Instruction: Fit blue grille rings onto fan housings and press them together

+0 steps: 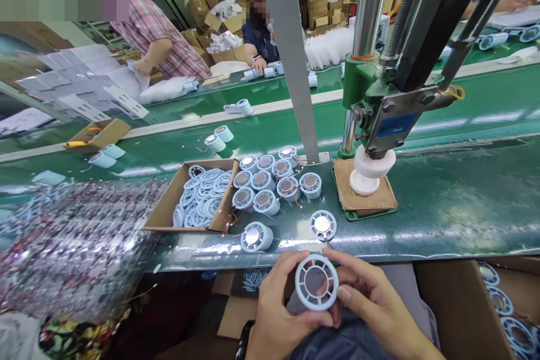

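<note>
1. Below the near edge of the green bench (442,219), the left hand (278,315) and right hand (375,304) both grip one pale blue round plastic grille ring (316,282), fingers curled on its rim, over the lap.
2. On the bench near that edge: a loose pale blue motor housing (323,225), a cluster of similar housings (274,183), a cardboard box of rings (198,197).
3. Risk: a rim-only pinch could let the ring slip off and drop to the floor.
4. Risk: the housing's thin wire by the edge may snag.
</note>
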Demonstrator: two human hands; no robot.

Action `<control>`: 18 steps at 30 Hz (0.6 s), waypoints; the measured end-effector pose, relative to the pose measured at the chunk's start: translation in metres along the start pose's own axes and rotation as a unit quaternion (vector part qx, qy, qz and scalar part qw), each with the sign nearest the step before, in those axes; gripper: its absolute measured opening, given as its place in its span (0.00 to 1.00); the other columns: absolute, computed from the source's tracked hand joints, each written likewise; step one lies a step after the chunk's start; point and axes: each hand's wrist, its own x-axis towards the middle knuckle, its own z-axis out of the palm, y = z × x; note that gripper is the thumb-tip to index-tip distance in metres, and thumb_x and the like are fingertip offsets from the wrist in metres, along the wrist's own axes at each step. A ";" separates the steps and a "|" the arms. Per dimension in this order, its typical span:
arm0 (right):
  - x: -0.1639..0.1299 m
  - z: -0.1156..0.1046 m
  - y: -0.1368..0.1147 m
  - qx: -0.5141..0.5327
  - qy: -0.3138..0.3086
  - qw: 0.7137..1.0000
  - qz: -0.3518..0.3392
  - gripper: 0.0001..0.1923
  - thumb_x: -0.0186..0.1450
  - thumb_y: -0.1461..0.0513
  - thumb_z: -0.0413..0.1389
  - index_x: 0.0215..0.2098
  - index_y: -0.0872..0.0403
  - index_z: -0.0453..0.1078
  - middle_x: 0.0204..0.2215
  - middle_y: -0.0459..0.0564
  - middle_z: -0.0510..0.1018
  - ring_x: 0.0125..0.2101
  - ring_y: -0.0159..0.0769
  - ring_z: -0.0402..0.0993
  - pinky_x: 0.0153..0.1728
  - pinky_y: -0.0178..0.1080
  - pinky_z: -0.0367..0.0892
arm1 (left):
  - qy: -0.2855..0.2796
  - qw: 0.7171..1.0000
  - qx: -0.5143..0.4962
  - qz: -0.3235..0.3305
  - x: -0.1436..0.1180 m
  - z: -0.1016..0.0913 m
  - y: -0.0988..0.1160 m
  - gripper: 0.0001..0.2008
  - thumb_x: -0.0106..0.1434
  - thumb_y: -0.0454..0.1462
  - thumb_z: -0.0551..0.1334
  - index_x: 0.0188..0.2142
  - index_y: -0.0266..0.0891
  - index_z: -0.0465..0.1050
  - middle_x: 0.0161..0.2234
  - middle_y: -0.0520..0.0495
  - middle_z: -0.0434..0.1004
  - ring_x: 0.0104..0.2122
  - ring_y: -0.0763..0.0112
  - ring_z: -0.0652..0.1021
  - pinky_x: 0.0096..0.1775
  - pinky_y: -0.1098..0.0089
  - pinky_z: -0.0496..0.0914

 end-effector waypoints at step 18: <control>0.000 -0.001 0.002 -0.037 0.003 0.999 -0.002 0.22 0.70 0.55 0.62 0.62 0.44 0.72 0.33 0.48 0.83 0.27 0.28 0.77 0.31 0.32 0.75 | -0.001 0.999 0.022 -0.034 0.003 -0.001 0.001 0.35 0.48 0.64 0.71 0.45 0.41 0.79 0.39 0.44 0.86 0.36 0.57 0.86 0.38 0.65 0.82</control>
